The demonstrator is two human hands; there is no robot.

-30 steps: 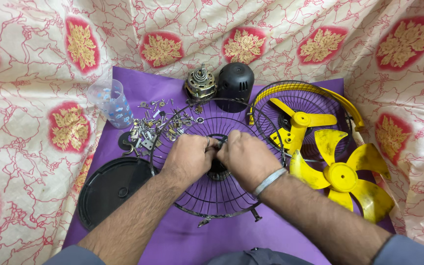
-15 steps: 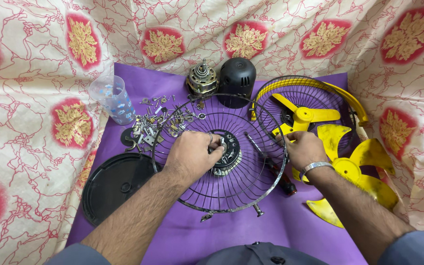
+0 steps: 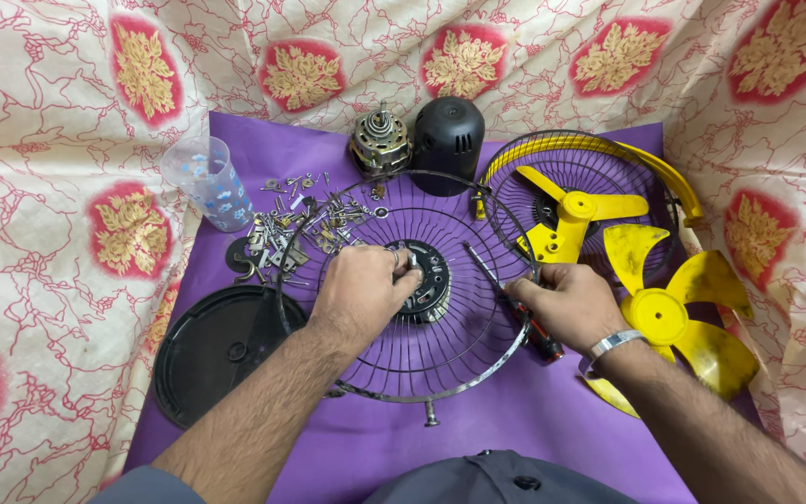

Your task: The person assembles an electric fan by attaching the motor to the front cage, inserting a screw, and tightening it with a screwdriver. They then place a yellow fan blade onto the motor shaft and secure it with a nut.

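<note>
I see the wire fan guard [image 3: 403, 364] lying flat on the purple cloth [image 3: 534, 420]. My left hand [image 3: 361, 289] pinches the black hub [image 3: 433, 275] at its centre — fingers closed. My right hand [image 3: 566, 299] grips 1 screwdriver [image 3: 506, 294] across the guard's right rim.

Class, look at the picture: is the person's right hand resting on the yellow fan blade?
No: the right hand grips a screwdriver lying across the wire fan guard, while the yellow fan blade lies apart beside it.
</note>
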